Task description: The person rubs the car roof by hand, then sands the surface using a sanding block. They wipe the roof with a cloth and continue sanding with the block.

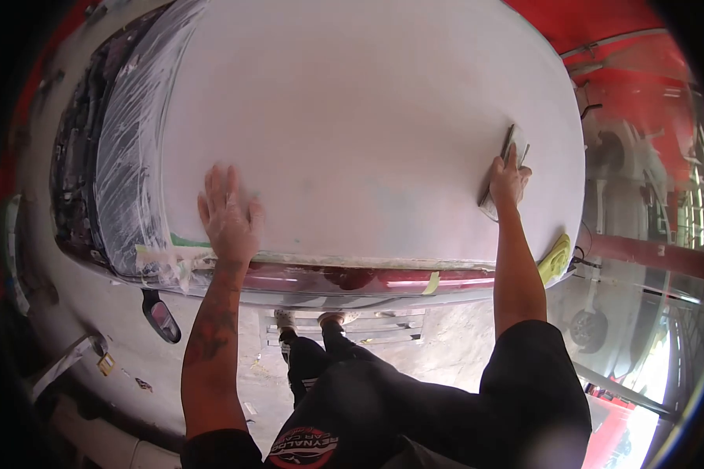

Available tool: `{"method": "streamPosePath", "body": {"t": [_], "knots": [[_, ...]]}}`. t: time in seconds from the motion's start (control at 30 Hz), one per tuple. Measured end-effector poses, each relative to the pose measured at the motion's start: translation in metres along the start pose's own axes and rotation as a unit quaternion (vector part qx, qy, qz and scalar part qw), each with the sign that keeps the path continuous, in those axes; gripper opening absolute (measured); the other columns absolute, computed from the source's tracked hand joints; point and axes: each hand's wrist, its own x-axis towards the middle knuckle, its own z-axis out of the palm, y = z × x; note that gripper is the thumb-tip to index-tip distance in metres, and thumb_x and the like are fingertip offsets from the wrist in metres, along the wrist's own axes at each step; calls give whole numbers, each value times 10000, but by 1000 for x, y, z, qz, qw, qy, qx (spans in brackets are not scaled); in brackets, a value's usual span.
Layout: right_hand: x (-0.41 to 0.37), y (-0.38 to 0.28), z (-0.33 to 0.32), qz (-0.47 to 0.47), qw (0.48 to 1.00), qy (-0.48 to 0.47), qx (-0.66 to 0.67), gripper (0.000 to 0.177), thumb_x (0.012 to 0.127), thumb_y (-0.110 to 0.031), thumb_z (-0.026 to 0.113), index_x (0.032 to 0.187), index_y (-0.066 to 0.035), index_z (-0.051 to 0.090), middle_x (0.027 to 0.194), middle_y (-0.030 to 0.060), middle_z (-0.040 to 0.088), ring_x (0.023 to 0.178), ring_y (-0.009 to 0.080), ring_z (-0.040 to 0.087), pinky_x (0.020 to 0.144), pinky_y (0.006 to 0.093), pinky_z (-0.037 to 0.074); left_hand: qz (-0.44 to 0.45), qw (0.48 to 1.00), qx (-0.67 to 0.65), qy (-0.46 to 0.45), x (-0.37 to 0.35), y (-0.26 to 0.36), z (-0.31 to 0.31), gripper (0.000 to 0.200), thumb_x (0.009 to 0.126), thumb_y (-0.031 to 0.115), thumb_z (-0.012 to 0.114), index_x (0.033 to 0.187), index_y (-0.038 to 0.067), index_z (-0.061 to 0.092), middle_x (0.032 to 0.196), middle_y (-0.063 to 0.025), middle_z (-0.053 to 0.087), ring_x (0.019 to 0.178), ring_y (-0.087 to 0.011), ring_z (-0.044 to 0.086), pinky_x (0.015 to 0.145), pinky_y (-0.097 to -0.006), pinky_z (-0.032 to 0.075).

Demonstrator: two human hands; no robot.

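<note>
A broad, dull whitish car roof [352, 141] fills the middle of the view, with faint patches of pink and green. On its left part my left hand [228, 219] lies flat, fingers spread, holding nothing. Near the right edge my right hand [510, 180] grips a long sanding block [489, 205], which rests on the surface and points away from me. Clear plastic film [133, 133] covers the glass at the left, bordered by green tape [188, 241]. A yellow-green cloth [555, 259] sits at the roof's near right corner.
Dark red trim [352, 277] runs along the near side of the car, with a side mirror [162, 316] at the lower left. My feet stand beside slatted boards [391, 326] on the floor. Another vehicle's wheel [589, 328] shows at the right.
</note>
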Motion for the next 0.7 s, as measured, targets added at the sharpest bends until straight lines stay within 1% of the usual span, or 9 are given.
{"method": "streamPosePath", "body": {"t": [0.03, 0.13, 0.17, 0.2, 0.33, 0.43, 0.57, 0.67, 0.7], "knots": [[-9, -6, -4, 42, 999, 9, -2, 607, 914, -437, 450, 1488, -329, 285, 1226, 257, 430, 1088, 391, 518, 903, 488, 473, 4, 1000, -9, -10, -2, 0, -3, 640, 878, 274, 557, 1467, 119, 359, 1518, -175, 307, 1395, -379, 287, 1116, -546, 202], [-60, -136, 18, -185, 980, 19, 67, 574, 887, -351, 536, 1441, -322, 391, 1172, 244, 467, 1063, 403, 516, 927, 481, 449, 16, 1000, -2, 1, -2, 0, -1, 630, 888, 282, 552, 1467, 122, 361, 1515, -177, 310, 1391, -381, 293, 1115, -543, 208], [-84, -186, 43, -279, 950, 131, 44, 561, 875, -311, 551, 1421, -304, 423, 1155, 259, 490, 1082, 399, 511, 926, 485, 441, 19, 1000, 3, -4, -4, -1, -1, 630, 888, 282, 552, 1467, 122, 361, 1515, -177, 310, 1391, -381, 293, 1115, -543, 208], [-109, -234, 33, -324, 942, 7, 87, 541, 878, -291, 554, 1407, -290, 443, 1170, 267, 499, 1105, 386, 508, 923, 477, 437, 20, 1000, 4, -1, -4, -2, -1, 623, 895, 290, 548, 1466, 125, 362, 1514, -177, 312, 1389, -379, 296, 1115, -541, 208], [-134, -273, 33, -435, 891, -29, 124, 495, 902, -307, 545, 1389, -275, 461, 1177, 232, 487, 1129, 377, 491, 899, 477, 446, 29, 1000, 3, 8, -3, -4, 1, 605, 913, 311, 535, 1466, 134, 365, 1512, -177, 314, 1387, -376, 301, 1120, -535, 201], [-88, -172, 11, -308, 948, -17, 78, 524, 894, -362, 552, 1402, -295, 440, 1215, 243, 464, 1135, 387, 484, 929, 479, 441, 20, 1000, -2, 4, -3, -1, -1, 607, 916, 315, 531, 1468, 129, 360, 1514, -177, 311, 1391, -375, 294, 1124, -532, 192], [-8, 13, 5, -16, 1000, -1, 23, 577, 926, -450, 451, 1473, -329, 310, 1280, 272, 387, 1097, 425, 515, 952, 504, 446, 9, 1000, 6, 8, -1, -1, 0, 612, 916, 315, 529, 1470, 122, 353, 1516, -177, 308, 1396, -373, 285, 1126, -529, 187], [-10, -13, 3, 52, 998, 20, 11, 589, 914, -417, 474, 1472, -322, 312, 1244, 283, 401, 1103, 422, 513, 951, 498, 445, 6, 1000, 17, -9, -2, -2, 0, 621, 914, 314, 530, 1472, 117, 345, 1516, -178, 308, 1399, -373, 280, 1125, -531, 189], [-22, -49, 4, 1, 999, 4, 34, 578, 911, -393, 487, 1462, -327, 327, 1249, 270, 410, 1122, 421, 500, 941, 496, 449, 8, 1000, 14, -6, -1, -2, 0, 620, 914, 320, 532, 1471, 119, 349, 1515, -179, 309, 1397, -376, 282, 1124, -530, 189]]}}
